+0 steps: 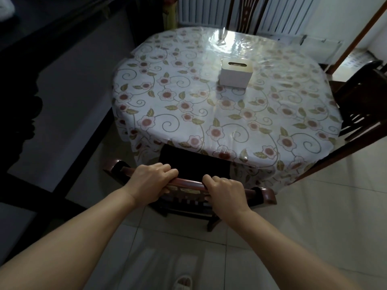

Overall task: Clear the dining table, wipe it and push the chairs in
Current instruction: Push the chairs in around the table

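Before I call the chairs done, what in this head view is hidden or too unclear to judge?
- Near chair seat: mostly under the tablecloth overhang, so how far it is in is unclear.
- Left hand and right hand cover parts of its top rail.
- Right chair: cut by the frame edge.
- Far chair: only its back shows behind the table.
- Tissue box contents: slot too dark.
- Table's far side: glare hides smears.
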{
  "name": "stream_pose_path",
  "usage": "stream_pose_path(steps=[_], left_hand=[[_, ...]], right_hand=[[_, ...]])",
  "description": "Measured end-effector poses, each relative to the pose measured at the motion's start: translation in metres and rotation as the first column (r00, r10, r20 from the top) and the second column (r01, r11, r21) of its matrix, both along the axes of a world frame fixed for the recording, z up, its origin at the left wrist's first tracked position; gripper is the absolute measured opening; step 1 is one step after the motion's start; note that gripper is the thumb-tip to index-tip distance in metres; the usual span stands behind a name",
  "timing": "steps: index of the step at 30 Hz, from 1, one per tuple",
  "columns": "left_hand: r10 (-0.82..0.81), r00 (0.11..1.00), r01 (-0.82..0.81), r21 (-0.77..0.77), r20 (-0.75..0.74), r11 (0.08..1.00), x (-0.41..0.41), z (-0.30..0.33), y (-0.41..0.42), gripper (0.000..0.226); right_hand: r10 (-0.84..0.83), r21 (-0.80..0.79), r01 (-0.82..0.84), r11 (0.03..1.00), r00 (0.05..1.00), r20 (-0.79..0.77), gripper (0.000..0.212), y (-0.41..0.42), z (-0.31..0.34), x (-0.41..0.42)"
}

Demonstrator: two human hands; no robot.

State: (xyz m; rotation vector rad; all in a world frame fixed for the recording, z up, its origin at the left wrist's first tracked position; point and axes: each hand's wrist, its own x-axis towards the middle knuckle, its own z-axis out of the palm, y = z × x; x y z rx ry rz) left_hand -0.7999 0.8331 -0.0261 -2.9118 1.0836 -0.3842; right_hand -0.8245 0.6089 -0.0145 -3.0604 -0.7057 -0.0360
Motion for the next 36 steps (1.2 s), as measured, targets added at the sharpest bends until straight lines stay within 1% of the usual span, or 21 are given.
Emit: stream_pose_path(steps=[2, 3, 6, 9, 11, 13, 14, 15, 16, 17, 19, 20, 21, 22, 23, 25, 27, 29, 32, 34, 36], left_hand=[[0.011, 1.0, -0.011, -0.006, 0.01, 1.0, -0.005, -0.002, -0.001, 0.059], [0.022, 1.0, -0.022, -0.008, 0.002, 1.0, -0.006, -0.003, -0.001, 0.059], [0.076, 0.996, -0.075, 0.029, -0.052, 0.997, -0.008, 0.002, -0.004, 0.059], [0.222, 0.968, -0.212, 0.09, -0.12, 0.973, -0.007, 0.008, -0.006, 0.049], [0.293, 0.944, -0.283, 0.085, -0.151, 0.955, -0.008, 0.013, 0.005, 0.049], [0.335, 0.934, -0.33, 0.054, -0.125, 0.942, -0.012, 0.019, 0.022, 0.065], [0.369, 0.923, -0.369, 0.018, -0.106, 0.929, -0.014, 0.02, 0.031, 0.073], [0.44, 0.889, -0.446, -0.019, -0.126, 0.895, -0.016, 0.024, 0.038, 0.075], [0.537, 0.823, -0.552, -0.04, -0.185, 0.833, -0.017, 0.028, 0.045, 0.071], [0.635, 0.724, -0.666, -0.034, -0.27, 0.745, -0.016, 0.03, 0.049, 0.064], [0.748, 0.469, -0.838, 0.03, -0.47, 0.545, -0.009, 0.035, 0.054, 0.049], [0.726, 0.324, -0.889, 0.069, -0.606, 0.453, -0.006, 0.037, 0.053, 0.041], [0.643, 0.204, -0.921, 0.078, -0.739, 0.382, -0.002, 0.038, 0.054, 0.034], [0.539, 0.118, -0.943, 0.077, -0.834, 0.324, 0.002, 0.041, 0.053, 0.027], [0.472, 0.057, -0.949, 0.099, -0.88, 0.298, 0.005, 0.042, 0.052, 0.022], [0.46, -0.016, -0.927, 0.186, -0.888, 0.326, 0.013, 0.042, 0.053, 0.021], [0.524, -0.034, -0.876, 0.278, -0.851, 0.394, 0.023, 0.041, 0.051, 0.027], [0.577, -0.011, -0.796, 0.356, -0.817, 0.489, 0.034, 0.039, 0.049, 0.04], [0.581, 0.04, -0.641, 0.426, -0.813, 0.639, 0.038, 0.043, 0.047, 0.062], [0.551, 0.067, -0.555, 0.428, -0.832, 0.713, 0.037, 0.049, 0.048, 0.066], [0.51, 0.122, -0.486, 0.397, -0.851, 0.778, 0.037, 0.054, 0.053, 0.067]], right_hand=[[0.028, 0.014, -0.027, 1.0, 0.999, -0.033, 0.042, -0.006, 0.004, -0.004], [0.025, -0.018, -0.027, 0.999, 0.995, -0.093, 0.037, -0.012, 0.008, -0.003], [-0.039, -0.1, 0.022, 0.995, 0.983, -0.181, 0.034, -0.03, 0.019, -0.003], [-0.047, -0.217, 0.008, 0.976, 0.983, -0.175, 0.033, -0.036, 0.031, -0.006], [-0.046, -0.309, -0.004, 0.951, 0.987, -0.155, 0.033, -0.042, 0.04, -0.006], [-0.153, -0.312, 0.07, 0.948, 0.956, -0.25, 0.035, -0.056, 0.048, -0.007], [-0.23, -0.291, 0.132, 0.948, 0.914, -0.333, 0.037, -0.063, 0.049, -0.007], [-0.301, -0.28, 0.195, 0.94, 0.861, -0.411, 0.038, -0.07, 0.049, -0.006], [-0.356, -0.286, 0.244, 0.927, 0.814, -0.459, 0.04, -0.074, 0.049, -0.006], [-0.397, -0.294, 0.283, 0.913, 0.784, -0.477, 0.043, -0.077, 0.047, -0.006], [-0.452, -0.29, 0.349, 0.891, 0.748, -0.486, 0.045, -0.077, 0.044, -0.004], [-0.467, -0.3, 0.361, 0.883, 0.739, -0.486, 0.045, -0.074, 0.044, -0.003], [-0.483, -0.333, 0.358, 0.872, 0.735, -0.475, 0.044, -0.07, 0.044, -0.002], [-0.492, -0.379, 0.34, 0.861, 0.747, -0.447, 0.042, -0.065, 0.042, 0.0], [-0.489, -0.424, 0.315, 0.849, 0.774, -0.403, 0.04, -0.06, 0.039, 0.001], [-0.481, -0.493, 0.291, 0.82, 0.817, -0.318, 0.034, -0.049, 0.033, 0.001], [-0.489, -0.531, 0.286, 0.797, 0.823, -0.29, 0.031, -0.044, 0.028, 0.002], [-0.49, -0.533, 0.294, 0.793, 0.827, -0.274, 0.028, -0.045, 0.027, 0.002], [-0.487, -0.536, 0.298, 0.79, 0.836, -0.253, 0.028, -0.046, 0.029, 0.001], [-0.484, -0.538, 0.295, 0.79, 0.839, -0.25, 0.028, -0.046, 0.031, -0.001], [-0.473, -0.541, 0.282, 0.792, 0.845, -0.251, 0.028, -0.046, 0.033, -0.002]])
